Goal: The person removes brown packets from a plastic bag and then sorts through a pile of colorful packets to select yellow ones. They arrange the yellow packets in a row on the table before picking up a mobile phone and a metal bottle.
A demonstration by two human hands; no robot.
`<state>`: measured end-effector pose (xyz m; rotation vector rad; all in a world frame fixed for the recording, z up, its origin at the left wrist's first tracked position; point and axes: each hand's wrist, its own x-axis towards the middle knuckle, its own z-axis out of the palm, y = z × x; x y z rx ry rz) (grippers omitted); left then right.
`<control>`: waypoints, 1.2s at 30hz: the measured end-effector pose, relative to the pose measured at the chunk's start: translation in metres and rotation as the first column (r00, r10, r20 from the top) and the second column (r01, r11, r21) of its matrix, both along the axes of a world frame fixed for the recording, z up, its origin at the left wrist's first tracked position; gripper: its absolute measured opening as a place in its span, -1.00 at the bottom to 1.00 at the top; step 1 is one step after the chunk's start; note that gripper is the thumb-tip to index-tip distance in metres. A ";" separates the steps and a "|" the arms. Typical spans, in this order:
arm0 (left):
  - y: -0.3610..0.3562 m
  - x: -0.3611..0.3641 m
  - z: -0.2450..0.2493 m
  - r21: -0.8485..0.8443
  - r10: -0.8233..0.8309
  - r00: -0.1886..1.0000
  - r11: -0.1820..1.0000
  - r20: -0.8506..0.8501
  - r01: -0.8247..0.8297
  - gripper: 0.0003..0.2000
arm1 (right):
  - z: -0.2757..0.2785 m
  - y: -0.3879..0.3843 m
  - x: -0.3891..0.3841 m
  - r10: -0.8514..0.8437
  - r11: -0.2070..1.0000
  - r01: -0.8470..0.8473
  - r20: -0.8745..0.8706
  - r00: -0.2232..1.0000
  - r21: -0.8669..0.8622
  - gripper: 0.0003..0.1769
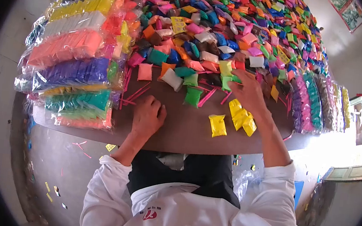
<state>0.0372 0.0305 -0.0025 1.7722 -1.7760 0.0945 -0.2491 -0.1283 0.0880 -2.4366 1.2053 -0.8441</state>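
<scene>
My left hand [148, 116] rests on the brown tabletop with its fingers curled in, and nothing shows in them. Thin pink strips [138, 92] lie just beyond it. My right hand [247, 91] reaches to the near edge of the heap, fingers apart around a small green packet [236, 79]. By its fingertips lie a pale yellow packet [226, 68] and a light green packet [226, 83]. Below that hand are several shiny yellow packets [241, 117] bunched together, and a single yellow packet [218, 125] lies apart to their left.
A large heap of small coloured packets [205, 37] covers the far side of the table [179, 134]. Clear bags of packets are stacked high on the left [76, 68], with more bags standing on the right [315, 102]. Scraps litter the floor [67, 167].
</scene>
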 end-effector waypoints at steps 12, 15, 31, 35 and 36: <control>-0.001 -0.002 0.004 -0.012 0.016 0.998 1.000 -0.061 -0.017 -0.87 | -0.041 -0.121 0.197 0.215 0.893 -0.326 -0.344 0.914 -0.310 -0.39; -0.003 -0.001 0.001 0.026 0.011 0.996 1.000 -0.087 -0.008 -0.88 | -0.057 -0.125 0.230 0.162 0.876 -0.301 -0.359 0.919 -0.377 -0.40; -0.005 -0.004 0.008 0.058 0.006 0.996 0.998 -0.090 -0.001 -0.88 | -0.015 -0.239 -0.022 -0.223 0.964 0.084 -0.589 0.777 -0.254 -0.44; -0.005 -0.004 0.009 0.053 0.011 0.998 0.999 -0.061 -0.008 -0.88 | -0.026 -0.254 -0.049 -0.386 0.887 0.227 -0.379 0.841 -0.401 -0.53; -0.005 -0.004 0.009 0.056 0.014 0.999 0.998 -0.052 -0.011 -0.88 | -0.013 -0.248 -0.039 -0.437 0.874 0.281 -0.390 0.811 -0.396 -0.54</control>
